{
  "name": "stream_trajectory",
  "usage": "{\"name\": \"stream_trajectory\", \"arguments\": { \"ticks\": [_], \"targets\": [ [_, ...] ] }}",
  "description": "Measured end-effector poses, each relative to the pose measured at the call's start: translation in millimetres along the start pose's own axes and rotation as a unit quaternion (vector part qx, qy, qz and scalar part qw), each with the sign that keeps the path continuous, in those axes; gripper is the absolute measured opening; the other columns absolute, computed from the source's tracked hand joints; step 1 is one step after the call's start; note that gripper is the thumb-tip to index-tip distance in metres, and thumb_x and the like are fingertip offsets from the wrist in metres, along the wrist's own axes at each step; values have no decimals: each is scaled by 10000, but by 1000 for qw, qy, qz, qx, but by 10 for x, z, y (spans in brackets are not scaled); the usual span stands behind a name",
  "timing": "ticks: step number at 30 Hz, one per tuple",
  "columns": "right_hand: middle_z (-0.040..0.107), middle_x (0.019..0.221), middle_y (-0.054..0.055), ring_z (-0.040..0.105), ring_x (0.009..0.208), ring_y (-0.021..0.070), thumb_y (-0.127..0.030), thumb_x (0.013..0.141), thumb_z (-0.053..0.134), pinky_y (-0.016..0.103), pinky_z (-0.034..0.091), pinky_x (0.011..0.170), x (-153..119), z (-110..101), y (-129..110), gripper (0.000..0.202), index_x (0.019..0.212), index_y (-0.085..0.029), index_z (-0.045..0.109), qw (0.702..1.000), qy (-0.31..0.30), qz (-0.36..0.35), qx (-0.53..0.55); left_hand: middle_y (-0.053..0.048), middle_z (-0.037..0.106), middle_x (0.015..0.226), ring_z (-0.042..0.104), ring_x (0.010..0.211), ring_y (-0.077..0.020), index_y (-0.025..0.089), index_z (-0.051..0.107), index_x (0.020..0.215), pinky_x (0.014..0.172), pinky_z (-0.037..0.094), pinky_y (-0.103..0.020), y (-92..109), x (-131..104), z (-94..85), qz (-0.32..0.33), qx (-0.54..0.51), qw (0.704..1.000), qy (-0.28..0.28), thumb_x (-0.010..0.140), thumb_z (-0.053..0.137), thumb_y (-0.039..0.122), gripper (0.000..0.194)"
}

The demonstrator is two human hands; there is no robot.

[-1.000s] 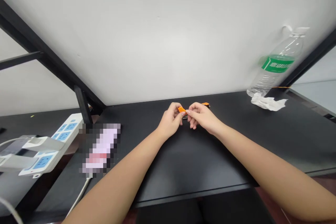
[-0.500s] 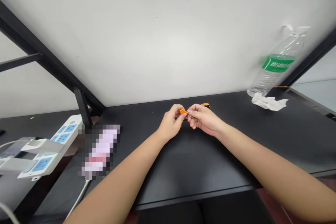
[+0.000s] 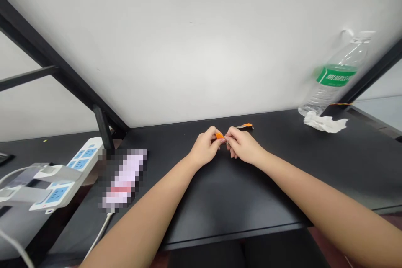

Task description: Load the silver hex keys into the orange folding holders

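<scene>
A small orange piece (image 3: pixel 219 136) is pinched between the thumb and fingers of my left hand (image 3: pixel 206 146), above the black desk (image 3: pixel 220 201). Right beside it, the fingertips of my right hand (image 3: pixel 241 144) close on a tiny metallic part (image 3: pixel 227 142) at the orange piece's right end; its shape is mostly covered by my fingers. Behind my right hand, a thin tool with an orange end (image 3: pixel 247 126) lies on the desk.
At the right back, a clear bottle with a green label (image 3: pixel 336 76) leans against the wall beside crumpled white tissue (image 3: pixel 325 123). On the left are a pixelated phone-like object (image 3: pixel 125 180) with a white cable, a power strip (image 3: pixel 81 161) with plugs, and a black frame (image 3: pixel 72 79).
My right hand has turned slightly, its fingers now pointing more downward, and more of the orange-ended tool behind it shows. The whole view has shifted a little.
</scene>
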State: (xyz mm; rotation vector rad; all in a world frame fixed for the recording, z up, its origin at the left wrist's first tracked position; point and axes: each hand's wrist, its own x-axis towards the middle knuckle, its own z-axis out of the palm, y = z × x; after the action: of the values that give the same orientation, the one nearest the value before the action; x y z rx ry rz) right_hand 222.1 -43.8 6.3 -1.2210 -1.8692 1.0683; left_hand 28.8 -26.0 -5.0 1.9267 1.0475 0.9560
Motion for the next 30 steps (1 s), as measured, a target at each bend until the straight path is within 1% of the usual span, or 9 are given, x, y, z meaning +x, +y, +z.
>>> {"name": "stream_trajectory", "arguments": {
  "ticks": [3,8,14,17,21,23,25,27,30],
  "targets": [
    [617,675,-39,611,510,128,-293,1027,401,252,473,531,-18,-30,-23,200,841,-239,450,999,-21,-21,-35,12,685,748,651,648,-147,220,529,876,617,489,-263,7,-1,-6,5,-6,1000,-10,939,614,336,157],
    [634,687,-26,623,598,150,-301,1049,361,267,445,593,-20,-106,-36,212,884,-241,479,992,-51,-29,-108,15,693,790,616,631,-129,222,570,928,617,480,-257,-24,5,-14,21,25,999,-28,949,586,308,90],
    [623,725,0,565,621,163,-229,1009,413,270,346,583,-52,-105,-114,113,910,-233,467,974,-1,-62,-218,16,680,801,612,655,-129,224,590,969,641,482,-255,-31,0,27,30,60,998,21,950,588,313,90],
    [613,746,19,536,614,166,-192,995,406,278,313,574,-63,-49,-129,94,917,-223,447,961,3,-80,-265,15,694,820,631,683,-131,223,587,975,662,490,-253,8,-9,36,27,59,998,28,951,573,288,70],
    [637,795,23,563,657,166,-197,1008,390,272,334,596,-56,-46,-128,94,966,-217,472,965,-4,-79,-249,15,699,827,632,688,-126,221,600,980,663,490,-248,32,-13,24,21,58,998,28,947,572,287,79],
    [659,827,15,585,698,164,-229,1016,412,265,359,621,-42,-111,-112,94,1030,-221,505,970,-7,-73,-232,15,696,822,626,691,-126,221,613,984,666,493,-250,13,-6,16,19,45,998,31,942,593,318,108],
    [673,849,10,595,743,167,-237,990,475,267,375,650,-23,-216,-74,95,1053,-226,545,966,0,-64,-251,13,699,821,623,688,-128,222,622,999,669,499,-255,-20,11,4,9,23,999,40,929,622,353,149],
    [673,855,17,590,789,176,-202,940,529,274,380,675,-1,-335,-11,66,951,-222,591,951,2,-58,-305,9,708,829,625,681,-130,222,628,1019,669,504,-261,-59,35,-18,-12,4,998,58,908,651,373,189],
    [676,896,33,590,820,179,-173,901,566,279,388,684,31,-463,97,118,812,-210,633,934,-29,-48,-354,-12,739,889,666,743,-148,216,629,1030,704,517,-274,-114,74,-80,-43,-23,995,86,875,679,347,209]
  ]
}}
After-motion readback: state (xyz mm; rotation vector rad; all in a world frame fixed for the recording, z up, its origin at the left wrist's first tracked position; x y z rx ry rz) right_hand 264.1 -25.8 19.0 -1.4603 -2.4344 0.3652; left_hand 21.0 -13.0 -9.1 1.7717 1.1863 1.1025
